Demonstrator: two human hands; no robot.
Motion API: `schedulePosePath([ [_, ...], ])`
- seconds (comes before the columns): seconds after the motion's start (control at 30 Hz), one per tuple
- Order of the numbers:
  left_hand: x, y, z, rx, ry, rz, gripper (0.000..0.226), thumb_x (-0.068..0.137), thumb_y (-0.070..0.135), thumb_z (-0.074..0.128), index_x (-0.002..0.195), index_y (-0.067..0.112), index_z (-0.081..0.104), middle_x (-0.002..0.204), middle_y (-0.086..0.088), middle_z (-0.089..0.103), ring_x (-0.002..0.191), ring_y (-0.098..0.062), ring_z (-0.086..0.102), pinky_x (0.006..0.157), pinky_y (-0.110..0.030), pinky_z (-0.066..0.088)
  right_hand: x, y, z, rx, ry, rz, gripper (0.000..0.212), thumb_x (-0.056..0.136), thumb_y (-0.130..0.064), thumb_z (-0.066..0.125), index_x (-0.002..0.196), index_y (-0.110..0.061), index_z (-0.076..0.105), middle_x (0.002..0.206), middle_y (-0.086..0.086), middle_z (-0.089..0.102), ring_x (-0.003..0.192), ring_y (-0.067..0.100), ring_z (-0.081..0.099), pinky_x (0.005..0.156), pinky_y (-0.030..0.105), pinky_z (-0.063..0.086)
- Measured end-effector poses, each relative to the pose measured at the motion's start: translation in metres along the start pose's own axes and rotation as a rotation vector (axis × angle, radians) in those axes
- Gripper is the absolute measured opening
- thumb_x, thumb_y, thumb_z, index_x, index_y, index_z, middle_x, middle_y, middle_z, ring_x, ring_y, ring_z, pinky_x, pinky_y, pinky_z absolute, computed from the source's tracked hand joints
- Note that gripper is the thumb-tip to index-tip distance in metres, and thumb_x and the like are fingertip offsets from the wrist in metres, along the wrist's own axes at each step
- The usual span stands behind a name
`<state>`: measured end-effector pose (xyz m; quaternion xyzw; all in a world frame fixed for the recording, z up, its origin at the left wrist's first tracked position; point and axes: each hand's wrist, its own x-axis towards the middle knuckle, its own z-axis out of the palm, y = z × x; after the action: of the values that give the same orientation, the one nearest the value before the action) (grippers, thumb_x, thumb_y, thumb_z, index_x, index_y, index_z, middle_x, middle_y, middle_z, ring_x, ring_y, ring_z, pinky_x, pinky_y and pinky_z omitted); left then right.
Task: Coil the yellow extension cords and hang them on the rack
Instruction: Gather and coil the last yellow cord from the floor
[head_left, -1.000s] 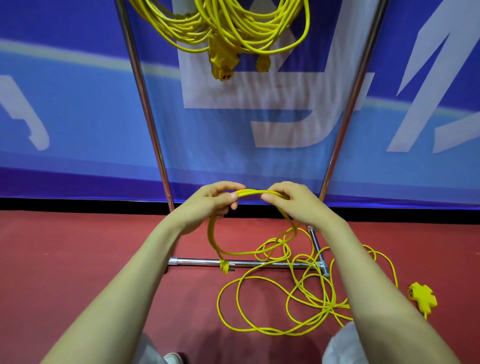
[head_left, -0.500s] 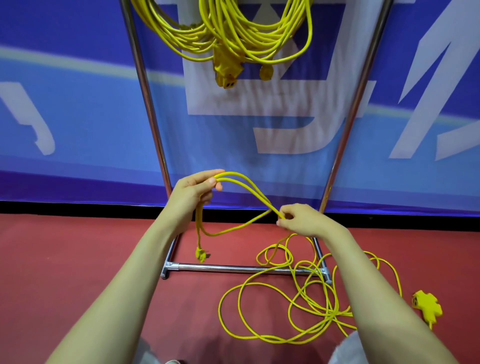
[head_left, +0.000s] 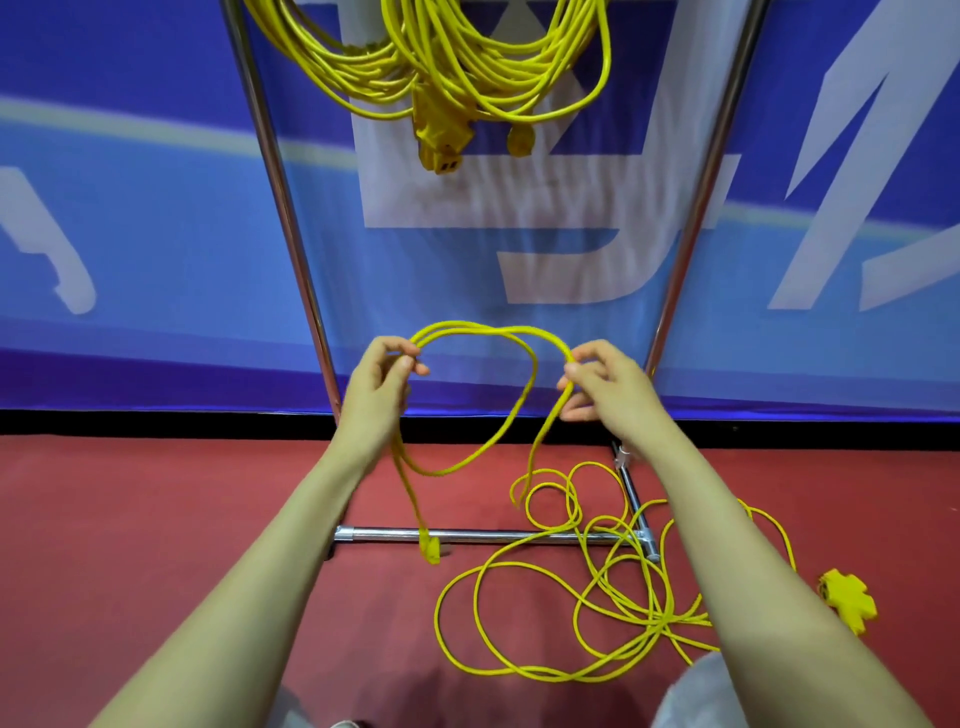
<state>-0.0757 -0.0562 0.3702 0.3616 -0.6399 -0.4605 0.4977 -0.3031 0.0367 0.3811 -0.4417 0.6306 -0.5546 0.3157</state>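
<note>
Up from its low reach comes the right hand (head_left: 605, 395), now level with the left hand (head_left: 382, 395), and the strand it was drawing has risen with it. Seen from the head camera, the yellow extension cord (head_left: 488, 328) arches in two strands between the hands. The left pinches the gathered turns between thumb and fingertips. The right pinches the fresh length between thumb and forefinger, its other fingers loosely curled.

A first loop hangs below the left hand, and the plug (head_left: 430, 550) dangles just in front of the rack's base bar (head_left: 493, 535). This looks like a second turn about to be passed to the left hand. Most of the cord is still a loose tangle (head_left: 657, 621) on the floor (head_left: 156, 519), ending at the socket block (head_left: 849, 600). Earlier coils (head_left: 457, 78) already hang from the rack (head_left: 292, 249) above, so coiling here has barely begun.
</note>
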Motion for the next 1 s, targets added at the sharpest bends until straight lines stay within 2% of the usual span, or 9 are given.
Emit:
schedulePosePath([
  [0.1, -0.013, -0.01, 0.019, 0.223, -0.182, 0.022, 0.021, 0.1, 0.01, 0.043, 0.099, 0.028, 0.054, 0.083, 0.006, 0.063, 0.055, -0.002, 0.044, 0.058, -0.025, 0.038, -0.006, -0.02, 0.002, 0.326, 0.106, -0.028, 0.006, 0.098, -0.009, 0.047, 0.095, -0.013, 0.051, 0.08, 0.007, 0.059, 0.054, 0.015, 0.06, 0.056, 0.027, 0.058],
  [0.2, -0.031, -0.014, 0.039, 0.357, -0.399, 0.023, 0.02, 0.1, 0.016, 0.047, 0.119, 0.018, 0.053, 0.108, 0.003, 0.063, 0.096, -0.003, 0.058, 0.083, -0.007, 0.038, -0.006, -0.025, 0.005, 0.536, 0.157, -0.008, 0.005, 0.098, -0.009, 0.048, 0.094, -0.011, 0.051, 0.081, 0.007, 0.058, 0.052, 0.012, 0.062, 0.055, 0.025, 0.056],
  [0.27, -0.036, -0.016, 0.047, 0.346, -0.468, 0.034, 0.03, 0.098, 0.019, 0.052, 0.128, 0.013, 0.05, 0.116, -0.002, 0.059, 0.105, -0.008, 0.055, 0.089, -0.008, 0.037, -0.005, -0.023, 0.01, 0.572, 0.169, 0.0, 0.007, 0.098, -0.009, 0.048, 0.092, -0.012, 0.051, 0.081, 0.008, 0.058, 0.051, 0.012, 0.062, 0.055, 0.024, 0.056],
  [0.43, -0.041, -0.019, 0.055, 0.22, -0.445, -0.041, 0.006, 0.094, 0.015, 0.059, 0.099, 0.019, 0.059, 0.07, 0.017, 0.053, 0.059, 0.003, 0.044, 0.061, -0.011, 0.036, -0.002, -0.018, 0.019, 0.636, 0.18, 0.003, 0.007, 0.098, -0.009, 0.048, 0.092, -0.012, 0.051, 0.08, 0.008, 0.058, 0.052, 0.013, 0.064, 0.054, 0.023, 0.054],
  [0.53, -0.04, -0.019, 0.061, 0.124, -0.333, -0.109, 0.011, 0.094, 0.013, 0.058, 0.084, 0.018, 0.058, 0.066, 0.006, 0.055, 0.049, -0.003, 0.04, 0.051, -0.019, 0.034, -0.003, -0.02, 0.018, 0.604, 0.16, 0.026, 0.008, 0.1, -0.016, 0.046, 0.1, -0.012, 0.052, 0.086, 0.008, 0.06, 0.059, 0.015, 0.065, 0.058, 0.027, 0.057],
  [0.63, -0.032, -0.012, 0.063, 0.035, -0.183, -0.185, 0.014, 0.094, 0.012, 0.058, 0.081, 0.017, 0.059, 0.07, -0.002, 0.06, 0.045, -0.001, 0.04, 0.048, -0.018, 0.033, 0.001, -0.014, 0.02, 0.273, 0.145, 0.123, 0.023, 0.101, -0.033, 0.039, 0.109, -0.015, 0.051, 0.101, 0.007, 0.061, 0.075, 0.02, 0.065, 0.07, 0.036, 0.057],
  [0.7, -0.029, -0.007, 0.062, -0.08, -0.135, -0.224, 0.014, 0.095, 0.01, 0.056, 0.083, 0.015, 0.06, 0.069, -0.002, 0.059, 0.045, -0.003, 0.037, 0.046, -0.017, 0.031, 0.003, -0.004, 0.025, -0.055, 0.09, 0.092, 0.015, 0.099, -0.026, 0.043, 0.107, -0.016, 0.052, 0.11, 0.011, 0.063, 0.08, 0.023, 0.064, 0.075, 0.039, 0.052],
  [0.83, -0.024, 0.004, 0.06, -0.242, -0.083, -0.236, 0.012, 0.096, 0.009, 0.054, 0.085, 0.008, 0.058, 0.066, -0.001, 0.057, 0.046, -0.004, 0.034, 0.044, -0.016, 0.027, -0.006, 0.025, 0.044, -0.691, -0.491, -0.056, 0.022, 0.089, -0.016, 0.06, 0.111, -0.013, 0.062, 0.106, 0.005, 0.066, 0.096, 0.019, 0.06, 0.082, 0.029, 0.044],
  [1.0, -0.016, 0.009, 0.053, -0.347, -0.012, -0.244, 0.011, 0.096, 0.008, 0.054, 0.086, 0.007, 0.056, 0.07, -0.004, 0.056, 0.043, -0.002, 0.034, 0.042, -0.014, 0.028, -0.013, 0.041, 0.06, -0.776, -0.641, 0.018, 0.007, 0.092, -0.024, 0.056, 0.095, -0.021, 0.061, 0.092, 0.003, 0.06, 0.087, 0.017, 0.054, 0.076, 0.029, 0.041],
])
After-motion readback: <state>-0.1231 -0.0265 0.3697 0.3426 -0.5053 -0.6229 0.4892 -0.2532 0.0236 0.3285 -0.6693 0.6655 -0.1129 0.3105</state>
